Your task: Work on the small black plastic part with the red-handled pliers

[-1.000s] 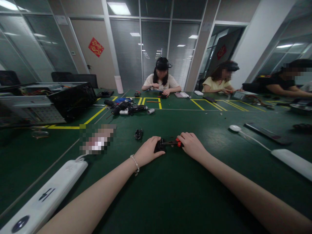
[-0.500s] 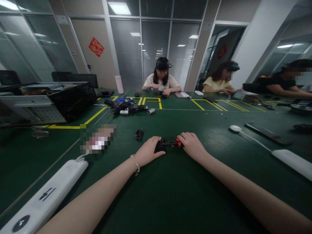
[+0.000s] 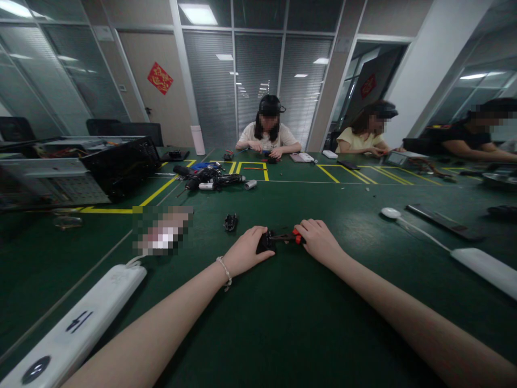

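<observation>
My left hand (image 3: 247, 250) is closed around a small black plastic part (image 3: 265, 242), holding it low over the green table (image 3: 299, 323). Red-handled pliers (image 3: 291, 236) are gripped in my right hand (image 3: 319, 240), and their dark jaws point left, meeting the black part. Whether the jaws are clamped on it I cannot tell. Up and left of my left hand lies another small black part (image 3: 230, 222), apart from both hands. A beaded bracelet (image 3: 224, 272) circles my left wrist.
White power strips lie at left (image 3: 81, 328) and right (image 3: 484, 264). A heap of black cables and tools (image 3: 208, 177) sits farther back, beside an open computer case (image 3: 81, 170). A phone-like dark slab (image 3: 440, 221) rests at right. Several people sit across the table.
My hands, the black part and the pliers stay almost where they were. Across the table, a person's hands have shifted slightly.
</observation>
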A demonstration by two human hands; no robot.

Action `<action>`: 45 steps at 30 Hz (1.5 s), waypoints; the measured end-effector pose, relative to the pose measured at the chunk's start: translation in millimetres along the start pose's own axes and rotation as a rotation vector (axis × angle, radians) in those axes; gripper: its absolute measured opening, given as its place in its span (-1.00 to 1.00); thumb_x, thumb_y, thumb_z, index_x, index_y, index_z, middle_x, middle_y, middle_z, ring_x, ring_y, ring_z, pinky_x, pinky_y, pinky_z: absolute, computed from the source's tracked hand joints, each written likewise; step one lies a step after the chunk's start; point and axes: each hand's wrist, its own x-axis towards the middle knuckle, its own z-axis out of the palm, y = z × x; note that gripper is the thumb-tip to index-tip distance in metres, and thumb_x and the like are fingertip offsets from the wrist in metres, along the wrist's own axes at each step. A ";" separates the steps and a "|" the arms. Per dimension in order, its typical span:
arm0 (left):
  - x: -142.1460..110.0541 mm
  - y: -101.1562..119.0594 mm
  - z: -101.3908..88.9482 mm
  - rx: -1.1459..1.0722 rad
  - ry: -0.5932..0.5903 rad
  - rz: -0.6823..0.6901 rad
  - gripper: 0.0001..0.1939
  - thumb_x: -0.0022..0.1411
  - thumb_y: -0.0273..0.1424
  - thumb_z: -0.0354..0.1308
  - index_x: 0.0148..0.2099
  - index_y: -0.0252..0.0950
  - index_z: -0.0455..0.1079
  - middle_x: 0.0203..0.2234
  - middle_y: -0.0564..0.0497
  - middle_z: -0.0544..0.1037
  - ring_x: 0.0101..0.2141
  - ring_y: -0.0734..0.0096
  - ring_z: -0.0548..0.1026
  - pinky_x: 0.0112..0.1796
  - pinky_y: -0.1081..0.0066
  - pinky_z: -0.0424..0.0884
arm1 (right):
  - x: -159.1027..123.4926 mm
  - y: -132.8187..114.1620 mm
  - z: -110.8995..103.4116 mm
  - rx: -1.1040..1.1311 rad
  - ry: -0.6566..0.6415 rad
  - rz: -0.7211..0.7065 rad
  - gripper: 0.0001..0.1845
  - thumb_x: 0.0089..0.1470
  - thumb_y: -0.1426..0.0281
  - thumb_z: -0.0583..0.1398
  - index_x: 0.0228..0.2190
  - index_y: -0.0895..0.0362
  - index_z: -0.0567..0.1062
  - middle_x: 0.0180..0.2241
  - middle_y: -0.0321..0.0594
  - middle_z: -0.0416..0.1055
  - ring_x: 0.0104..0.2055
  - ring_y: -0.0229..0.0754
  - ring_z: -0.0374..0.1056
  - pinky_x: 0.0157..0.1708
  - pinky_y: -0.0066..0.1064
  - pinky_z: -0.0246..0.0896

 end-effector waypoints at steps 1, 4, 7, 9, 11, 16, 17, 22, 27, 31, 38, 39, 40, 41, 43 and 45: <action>0.1 0.1 -0.2 0.000 -0.003 -0.001 -0.45 0.06 -0.17 0.09 0.05 -0.30 0.10 -0.05 -0.12 0.28 -0.05 0.20 0.28 -0.05 0.24 0.22 | -0.1 0.4 0.2 0.006 0.002 -0.005 -0.63 -0.17 0.56 0.11 -0.22 0.19 0.36 -0.25 -0.10 0.32 -0.21 -0.09 0.20 -0.20 -0.27 0.01; 0.6 0.4 -0.3 -0.002 0.000 -0.002 -0.45 0.07 -0.17 0.09 0.06 -0.29 0.09 -0.04 -0.12 0.27 -0.04 0.19 0.27 -0.05 0.22 0.22 | -0.6 1.3 1.0 0.021 0.004 -0.010 -0.64 -0.17 0.56 0.11 -0.22 0.19 0.36 -0.25 -0.11 0.32 -0.20 -0.10 0.20 -0.19 -0.27 0.02; 0.7 -0.1 0.1 -0.012 -0.003 -0.004 -0.45 0.06 -0.17 0.09 0.06 -0.28 0.09 -0.03 -0.12 0.27 -0.05 0.18 0.28 -0.05 0.20 0.22 | -0.9 1.5 1.7 0.026 0.009 -0.010 -0.64 -0.16 0.56 0.10 -0.22 0.18 0.36 -0.25 -0.11 0.33 -0.21 -0.10 0.20 -0.19 -0.26 0.02; 0.5 -0.7 0.3 -0.019 -0.006 -0.009 -0.45 0.06 -0.17 0.09 0.06 -0.28 0.09 -0.03 -0.12 0.27 -0.05 0.18 0.28 -0.06 0.20 0.23 | -0.9 1.3 1.8 0.023 0.010 -0.007 -0.64 -0.16 0.56 0.11 -0.22 0.18 0.36 -0.25 -0.11 0.33 -0.20 -0.09 0.20 -0.19 -0.25 0.02; 0.1 -1.1 0.4 -0.020 -0.003 -0.012 -0.45 0.06 -0.17 0.09 0.06 -0.27 0.09 -0.04 -0.11 0.27 -0.05 0.19 0.28 -0.06 0.21 0.23 | -0.6 1.0 1.7 0.018 0.003 -0.001 -0.64 -0.17 0.55 0.11 -0.22 0.19 0.36 -0.24 -0.10 0.32 -0.20 -0.09 0.20 -0.19 -0.26 0.02; 0.3 -1.0 1.0 -0.010 -0.002 -0.006 -0.44 0.06 -0.17 0.09 0.06 -0.29 0.09 -0.03 -0.12 0.27 -0.04 0.19 0.27 -0.05 0.22 0.22 | 0.1 0.7 1.3 0.010 -0.011 0.011 -0.63 -0.18 0.55 0.12 -0.22 0.20 0.36 -0.25 -0.11 0.32 -0.21 -0.09 0.20 -0.20 -0.27 0.02; 0.4 -0.9 1.1 -0.010 -0.001 -0.004 -0.45 0.06 -0.17 0.09 0.06 -0.29 0.09 -0.03 -0.12 0.27 -0.04 0.19 0.27 -0.05 0.22 0.22 | 0.3 0.8 1.2 0.009 -0.010 0.009 -0.63 -0.18 0.55 0.12 -0.22 0.20 0.36 -0.26 -0.11 0.32 -0.21 -0.09 0.20 -0.20 -0.27 0.02; 0.9 -0.3 1.5 -0.011 0.008 0.008 -0.46 0.06 -0.20 0.10 0.05 -0.29 0.10 -0.05 -0.13 0.28 -0.05 0.18 0.28 -0.04 0.21 0.20 | 0.3 1.7 1.6 0.019 -0.009 -0.009 -0.63 -0.19 0.55 0.12 -0.23 0.19 0.36 -0.26 -0.11 0.32 -0.20 -0.09 0.20 -0.20 -0.28 0.02; 1.0 0.8 0.3 -0.011 -0.002 -0.001 -0.46 0.05 -0.19 0.10 0.04 -0.28 0.10 -0.04 -0.12 0.27 -0.05 0.17 0.28 -0.05 0.20 0.21 | -0.5 2.2 2.5 0.029 0.001 -0.006 -0.62 -0.18 0.55 0.12 -0.21 0.17 0.35 -0.25 -0.11 0.32 -0.20 -0.08 0.20 -0.20 -0.26 0.02; 0.9 0.1 0.4 -0.007 0.001 0.002 -0.46 0.06 -0.18 0.10 0.05 -0.29 0.10 -0.05 -0.12 0.28 -0.05 0.19 0.28 -0.05 0.21 0.21 | -0.5 0.8 0.2 0.022 -0.006 0.010 -0.63 -0.18 0.55 0.13 -0.21 0.19 0.35 -0.24 -0.10 0.32 -0.20 -0.09 0.21 -0.20 -0.26 0.04; 0.5 -1.7 1.8 -0.013 0.004 0.000 -0.44 0.06 -0.17 0.09 0.06 -0.29 0.09 -0.04 -0.12 0.28 -0.05 0.20 0.28 -0.06 0.22 0.23 | -0.1 0.3 -2.1 0.048 -0.022 -0.002 -0.63 -0.18 0.56 0.12 -0.22 0.19 0.36 -0.24 -0.11 0.33 -0.19 -0.10 0.21 -0.18 -0.26 0.04; 0.4 -1.5 1.6 -0.013 0.001 -0.003 -0.44 0.06 -0.17 0.09 0.06 -0.29 0.09 -0.04 -0.11 0.28 -0.05 0.20 0.28 -0.06 0.22 0.23 | -0.1 0.5 -1.8 0.048 -0.022 -0.003 -0.63 -0.18 0.56 0.12 -0.22 0.19 0.36 -0.24 -0.11 0.33 -0.19 -0.10 0.21 -0.18 -0.26 0.04; 0.2 -1.2 1.2 -0.013 -0.003 -0.007 -0.44 0.06 -0.17 0.09 0.06 -0.29 0.09 -0.04 -0.11 0.28 -0.06 0.20 0.28 -0.06 0.22 0.23 | -0.1 0.6 -1.6 0.046 -0.021 -0.002 -0.63 -0.17 0.56 0.12 -0.22 0.19 0.36 -0.24 -0.11 0.33 -0.19 -0.10 0.20 -0.18 -0.26 0.03; 0.1 -0.9 0.8 -0.012 -0.008 -0.013 -0.44 0.06 -0.17 0.09 0.06 -0.29 0.09 -0.03 -0.11 0.28 -0.05 0.20 0.28 -0.06 0.22 0.23 | -0.2 0.8 -1.3 0.045 -0.021 -0.001 -0.63 -0.17 0.56 0.13 -0.22 0.19 0.36 -0.24 -0.11 0.33 -0.19 -0.10 0.20 -0.17 -0.27 0.03; 0.0 -0.1 0.1 -0.011 -0.014 -0.021 -0.43 0.06 -0.17 0.10 0.06 -0.29 0.09 -0.03 -0.11 0.27 -0.05 0.19 0.28 -0.06 0.23 0.24 | -0.3 0.8 -0.5 0.042 -0.021 0.002 -0.64 -0.17 0.56 0.13 -0.22 0.20 0.36 -0.24 -0.12 0.33 -0.19 -0.11 0.20 -0.16 -0.27 0.02; 0.1 0.6 -0.3 -0.011 -0.013 -0.020 -0.43 0.06 -0.17 0.10 0.06 -0.29 0.09 -0.03 -0.12 0.27 -0.05 0.19 0.28 -0.06 0.23 0.23 | -0.4 0.8 0.6 0.036 -0.020 0.005 -0.64 -0.17 0.55 0.13 -0.22 0.20 0.36 -0.24 -0.12 0.33 -0.19 -0.12 0.20 -0.17 -0.28 0.02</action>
